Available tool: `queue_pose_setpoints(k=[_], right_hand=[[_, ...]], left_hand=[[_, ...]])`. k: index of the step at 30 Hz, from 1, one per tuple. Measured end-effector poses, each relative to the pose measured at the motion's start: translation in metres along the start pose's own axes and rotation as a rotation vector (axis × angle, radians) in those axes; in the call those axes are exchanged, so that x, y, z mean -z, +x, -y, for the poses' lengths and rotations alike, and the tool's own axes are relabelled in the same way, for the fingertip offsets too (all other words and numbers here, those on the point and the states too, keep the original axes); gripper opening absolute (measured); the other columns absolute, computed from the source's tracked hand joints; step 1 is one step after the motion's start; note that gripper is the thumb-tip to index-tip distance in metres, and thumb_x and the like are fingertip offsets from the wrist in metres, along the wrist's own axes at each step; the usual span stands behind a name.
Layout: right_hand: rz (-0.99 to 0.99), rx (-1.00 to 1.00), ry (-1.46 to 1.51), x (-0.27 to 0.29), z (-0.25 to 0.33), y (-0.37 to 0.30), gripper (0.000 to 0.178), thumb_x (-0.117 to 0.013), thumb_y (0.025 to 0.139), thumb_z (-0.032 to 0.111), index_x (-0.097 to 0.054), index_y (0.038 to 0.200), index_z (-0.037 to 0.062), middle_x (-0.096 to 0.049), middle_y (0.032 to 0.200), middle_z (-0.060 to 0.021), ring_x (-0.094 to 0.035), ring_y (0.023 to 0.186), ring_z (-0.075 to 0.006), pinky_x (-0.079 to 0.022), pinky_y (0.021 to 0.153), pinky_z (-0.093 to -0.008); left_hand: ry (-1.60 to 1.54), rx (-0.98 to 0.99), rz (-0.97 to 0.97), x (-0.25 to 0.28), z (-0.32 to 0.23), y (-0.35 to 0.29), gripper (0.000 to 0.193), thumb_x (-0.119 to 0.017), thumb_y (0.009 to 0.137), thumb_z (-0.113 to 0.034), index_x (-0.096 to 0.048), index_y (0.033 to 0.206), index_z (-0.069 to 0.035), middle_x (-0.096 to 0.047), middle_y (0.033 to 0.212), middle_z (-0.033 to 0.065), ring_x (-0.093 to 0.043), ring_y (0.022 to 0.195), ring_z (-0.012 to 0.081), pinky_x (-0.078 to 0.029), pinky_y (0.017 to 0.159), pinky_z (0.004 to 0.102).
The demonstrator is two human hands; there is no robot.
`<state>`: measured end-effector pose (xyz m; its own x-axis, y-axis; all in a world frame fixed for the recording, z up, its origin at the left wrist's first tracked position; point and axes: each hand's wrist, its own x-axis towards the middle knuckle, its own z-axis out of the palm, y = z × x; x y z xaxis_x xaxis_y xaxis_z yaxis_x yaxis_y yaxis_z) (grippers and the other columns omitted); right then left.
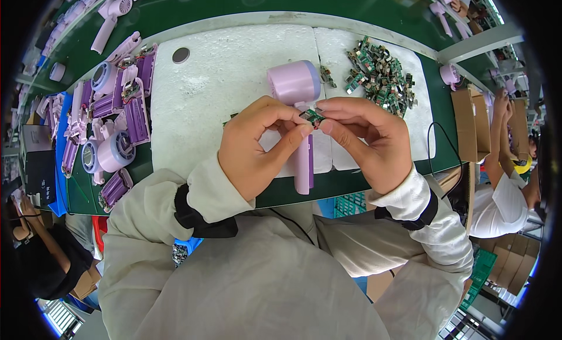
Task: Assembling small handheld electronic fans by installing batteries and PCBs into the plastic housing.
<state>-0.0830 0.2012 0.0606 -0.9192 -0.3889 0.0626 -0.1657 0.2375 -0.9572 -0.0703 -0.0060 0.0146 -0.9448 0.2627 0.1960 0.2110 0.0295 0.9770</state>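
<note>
Both my hands meet over the foam work surface, pinching a small green circuit board between their fingertips. My left hand grips its left side, and my right hand has its right end. Directly beneath lies a lilac hair-dryer-shaped device. Its round head points away from me and its handle runs toward me, partly hidden by my fingers. A single loose board rests beside the head. Part of another small green piece shows behind my left hand.
White foam sheets cover the green table. A heap of circuit boards sits at the right. Lilac housings with purple handle parts crowd the left. A grey disc lies far left, cardboard boxes at right. Other people work at both sides.
</note>
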Motion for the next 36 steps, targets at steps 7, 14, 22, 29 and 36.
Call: queue_pose_setpoints(k=[7, 14, 22, 29, 36], right_hand=[[-0.068, -0.157, 0.160, -0.007, 0.003, -0.002, 0.028, -0.067, 0.092, -0.002, -0.065, 0.120, -0.0028, -0.072, 0.109, -0.0128, -0.069, 0.100, -0.0163, -0.056, 0.091, -0.0288], [-0.049, -0.204, 0.316, -0.002, -0.005, -0.001, 0.029, -0.068, 0.092, 0.001, -0.066, 0.121, -0.0026, -0.073, 0.106, -0.0124, -0.070, 0.097, -0.0159, -0.058, 0.089, -0.0295], [0.018, -0.248, 0.389, 0.004, -0.012, 0.006, 0.026, -0.068, 0.093, 0.002, -0.069, 0.118, -0.0021, -0.073, 0.108, -0.0132, -0.070, 0.097, -0.0168, -0.059, 0.089, -0.0297], [-0.016, -0.179, 0.410, 0.003, -0.011, 0.006, 0.024, -0.069, 0.090, 0.000, -0.071, 0.115, -0.0007, -0.073, 0.106, -0.0112, -0.070, 0.096, -0.0186, -0.058, 0.088, -0.0313], [0.001, 0.343, -0.377, 0.006, 0.004, 0.006, 0.035, -0.072, 0.082, -0.004, -0.070, 0.115, 0.0041, -0.072, 0.102, -0.0131, -0.070, 0.090, -0.0289, -0.056, 0.082, -0.0352]], left_hand=[[-0.016, 0.020, 0.001, -0.002, 0.000, -0.001, 0.013, -0.063, 0.095, 0.000, -0.062, 0.108, 0.002, -0.060, 0.103, 0.0077, -0.060, 0.096, 0.0144, -0.049, 0.089, 0.0295], [-0.142, 0.007, -0.069, -0.007, 0.005, -0.002, 0.011, -0.067, 0.092, 0.000, -0.067, 0.103, 0.001, -0.065, 0.099, 0.0082, -0.065, 0.088, 0.0160, -0.053, 0.081, 0.0293], [-0.237, 0.119, -0.050, -0.003, 0.002, 0.003, 0.015, -0.068, 0.092, 0.000, -0.068, 0.107, 0.003, -0.066, 0.103, 0.0075, -0.065, 0.094, 0.0146, -0.053, 0.084, 0.0288], [-0.205, 0.104, -0.063, -0.007, -0.003, 0.000, 0.015, -0.069, 0.091, 0.000, -0.068, 0.106, 0.002, -0.066, 0.103, 0.0072, -0.065, 0.094, 0.0147, -0.052, 0.084, 0.0284], [0.172, -0.136, -0.076, -0.002, -0.019, 0.002, 0.026, -0.069, 0.090, 0.002, -0.064, 0.115, 0.002, -0.066, 0.102, 0.0087, -0.063, 0.095, 0.0157, -0.049, 0.088, 0.0289]])
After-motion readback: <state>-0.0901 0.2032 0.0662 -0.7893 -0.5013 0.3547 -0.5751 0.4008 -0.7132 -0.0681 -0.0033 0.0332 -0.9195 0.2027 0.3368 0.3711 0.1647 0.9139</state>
